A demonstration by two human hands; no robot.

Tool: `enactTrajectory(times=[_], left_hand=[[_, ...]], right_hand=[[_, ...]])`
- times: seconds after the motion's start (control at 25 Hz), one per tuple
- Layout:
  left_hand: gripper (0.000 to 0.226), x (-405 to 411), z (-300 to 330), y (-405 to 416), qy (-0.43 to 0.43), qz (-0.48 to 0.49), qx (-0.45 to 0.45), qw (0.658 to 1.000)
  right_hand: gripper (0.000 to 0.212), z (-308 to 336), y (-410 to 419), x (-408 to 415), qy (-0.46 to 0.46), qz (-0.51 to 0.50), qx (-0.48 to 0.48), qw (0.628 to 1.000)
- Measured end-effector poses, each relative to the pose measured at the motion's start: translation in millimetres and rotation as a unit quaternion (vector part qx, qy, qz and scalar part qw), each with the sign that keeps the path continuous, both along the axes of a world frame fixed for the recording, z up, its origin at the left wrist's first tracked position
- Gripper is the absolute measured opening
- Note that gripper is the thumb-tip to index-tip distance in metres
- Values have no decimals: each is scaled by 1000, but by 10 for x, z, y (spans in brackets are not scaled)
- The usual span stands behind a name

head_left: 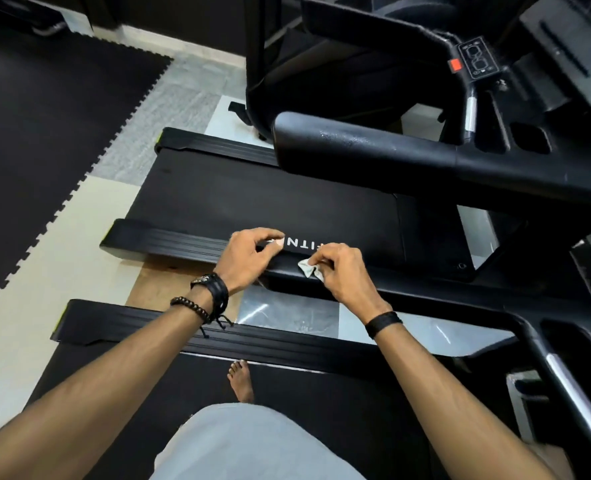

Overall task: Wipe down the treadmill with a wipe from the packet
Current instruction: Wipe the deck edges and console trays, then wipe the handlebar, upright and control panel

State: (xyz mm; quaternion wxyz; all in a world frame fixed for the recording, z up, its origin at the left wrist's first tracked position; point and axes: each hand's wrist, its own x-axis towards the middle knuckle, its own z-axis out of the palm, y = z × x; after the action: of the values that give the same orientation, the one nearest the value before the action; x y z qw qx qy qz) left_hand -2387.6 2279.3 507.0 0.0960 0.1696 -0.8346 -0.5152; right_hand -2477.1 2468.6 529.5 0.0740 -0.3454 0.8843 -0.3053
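My right hand [342,271] pinches a small crumpled white wipe [308,269] between thumb and fingertips, just above the black side rail [169,241] of the treadmill ahead. My left hand [250,256] hovers beside it over the rail's white lettering [295,244], fingers loosely bent and thumb near the index tip, with nothing seen in it. That treadmill's black belt [252,199] stretches away to the left. Its padded handle [356,143] looks wet and streaked. No packet is in view.
I stand barefoot [241,381] on a second treadmill's belt [321,417], with its rail [217,337] below my wrists. A control panel [477,57] with a red tab sits top right. Black interlocking floor mats [44,133] cover the left, with pale tiles between them and the treadmills.
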Motion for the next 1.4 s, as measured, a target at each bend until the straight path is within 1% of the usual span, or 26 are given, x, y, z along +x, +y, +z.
enactTrajectory(times=[0.08,0.16,0.28,0.36,0.44,0.56,0.68,0.76,0.88,0.96,1.04,1.12,1.24,1.32,1.4], left_hand=[[29,34,28,79,-50,-69,-78,993],[31,95,19,149,-72,-103,-154,980],[32,121,20,146,-62,-112,-200,971],[38,89,16,114,-55,-119,-222,966],[37,-2,-3,62,-30,-133,-228,964],[26,-158,-53,-21,11,-157,-241,958],[17,-329,-38,-85,-15,-207,-238,949],[6,-448,-38,-126,-32,-240,-221,945],[9,-620,-68,-152,-19,-299,-171,939],[11,-689,-96,-146,-5,-346,-127,929],[16,-720,-136,-156,17,-371,-102,923],[18,-726,-168,-149,27,-386,-101,917],[19,-738,-211,-168,35,-389,-121,913],[18,-729,-200,-150,47,-390,-133,910],[25,-710,-187,-111,51,-400,-145,903]], right_hand=[[24,-67,142,70,33,-35,-13,999],[25,-128,237,115,51,-72,-26,996],[28,-205,213,190,67,-131,-37,988],[30,-244,151,269,70,-169,-30,983],[31,-275,105,293,78,-199,-32,976],[30,-316,33,329,98,-244,-35,964],[28,-318,-148,495,103,-332,-27,937],[28,-335,-318,653,120,-368,-38,921],[27,-350,-587,854,133,-425,-92,891],[28,-380,-803,1005,102,-489,-136,855],[27,-401,-982,1099,71,-542,-224,807],[23,-436,-1099,1152,42,-590,-293,751],[19,-485,-1281,1234,-36,-629,-360,688],[17,-504,-1394,1269,-76,-660,-421,618],[18,-552,-1530,1275,-108,-684,-474,544]])
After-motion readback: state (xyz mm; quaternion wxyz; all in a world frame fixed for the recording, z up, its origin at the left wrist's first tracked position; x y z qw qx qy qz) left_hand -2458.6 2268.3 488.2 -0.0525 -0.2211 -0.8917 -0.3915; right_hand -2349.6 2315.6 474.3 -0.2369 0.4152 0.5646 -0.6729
